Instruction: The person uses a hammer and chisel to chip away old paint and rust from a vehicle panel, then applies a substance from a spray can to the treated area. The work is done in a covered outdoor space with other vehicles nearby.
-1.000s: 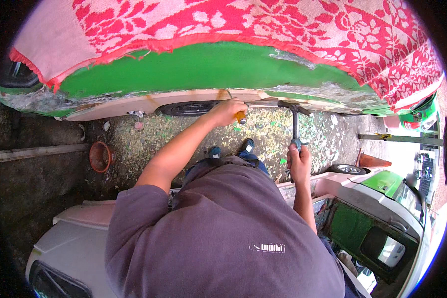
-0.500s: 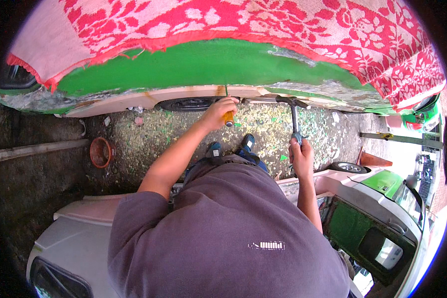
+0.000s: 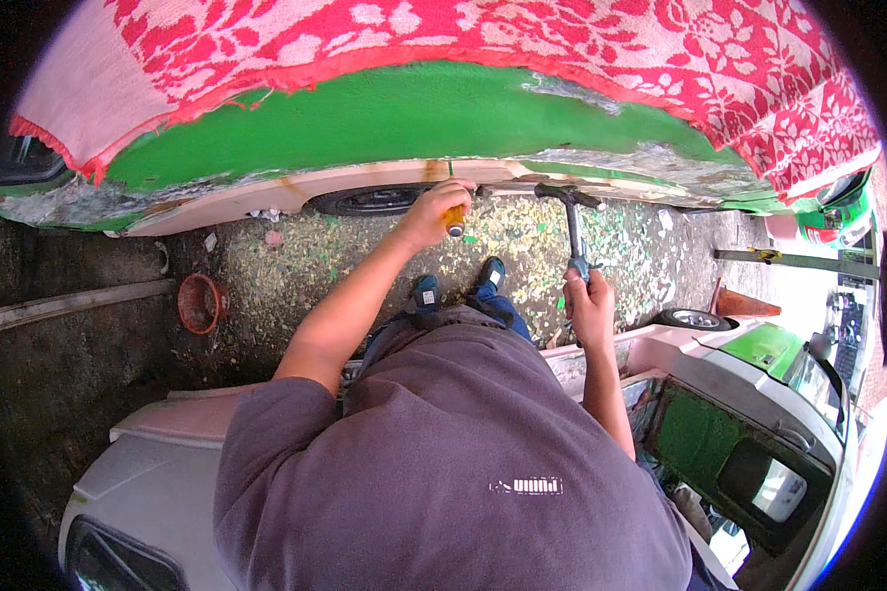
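Note:
My left hand (image 3: 430, 214) is closed around the amber handle of a screwdriver (image 3: 454, 221), whose dark butt end sticks out below the fist. Its thin shaft points at the pale lower edge of a green car body (image 3: 365, 123); whether the tip touches cannot be made out. To the right, my right hand (image 3: 589, 303) grips the handle of a hammer (image 3: 574, 231). The hammer's dark head is raised near the same car edge, apart from the screwdriver. Paint on the car's lower side is worn and scraped.
A red-and-white patterned cloth (image 3: 394, 30) drapes over the green car. Paint flakes litter the floor (image 3: 365, 266) around my feet. An orange-brown bucket (image 3: 199, 303) stands at left. Behind me is another pale vehicle (image 3: 182, 443); an orange cone (image 3: 744, 301) lies at right.
The hammer has shifted a little left, toward the screwdriver, with its head tilting left. My left hand keeps its hold at nearly the same spot on the car's edge.

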The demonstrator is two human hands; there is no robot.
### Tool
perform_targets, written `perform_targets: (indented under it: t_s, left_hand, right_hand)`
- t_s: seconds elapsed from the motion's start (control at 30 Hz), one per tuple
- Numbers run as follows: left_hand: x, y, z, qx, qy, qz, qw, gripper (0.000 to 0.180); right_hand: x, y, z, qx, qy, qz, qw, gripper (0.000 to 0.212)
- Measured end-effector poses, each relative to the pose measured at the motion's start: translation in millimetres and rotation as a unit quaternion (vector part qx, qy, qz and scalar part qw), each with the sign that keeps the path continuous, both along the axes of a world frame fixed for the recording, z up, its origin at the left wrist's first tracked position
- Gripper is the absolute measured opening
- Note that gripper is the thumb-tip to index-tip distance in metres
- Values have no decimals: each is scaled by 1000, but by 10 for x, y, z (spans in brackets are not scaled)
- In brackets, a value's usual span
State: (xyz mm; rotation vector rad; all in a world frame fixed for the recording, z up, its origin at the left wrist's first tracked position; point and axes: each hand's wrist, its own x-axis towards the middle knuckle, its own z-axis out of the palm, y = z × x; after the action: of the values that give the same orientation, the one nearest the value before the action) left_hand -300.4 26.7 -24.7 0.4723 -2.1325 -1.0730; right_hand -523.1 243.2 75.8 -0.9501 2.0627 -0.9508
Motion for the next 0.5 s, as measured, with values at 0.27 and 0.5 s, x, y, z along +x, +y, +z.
perform_targets:
  t_s: [0.27,0.5]
  left_hand:
    - [37,5,-63,-14,-30,8,999,19]
    - [147,-73,-80,-64,-87,-6,994,23]
  right_hand:
    - [-2,65,29,-16,-12,-16,1000,29]
    - [23,53,-17,-22,-29,-12,999,28]
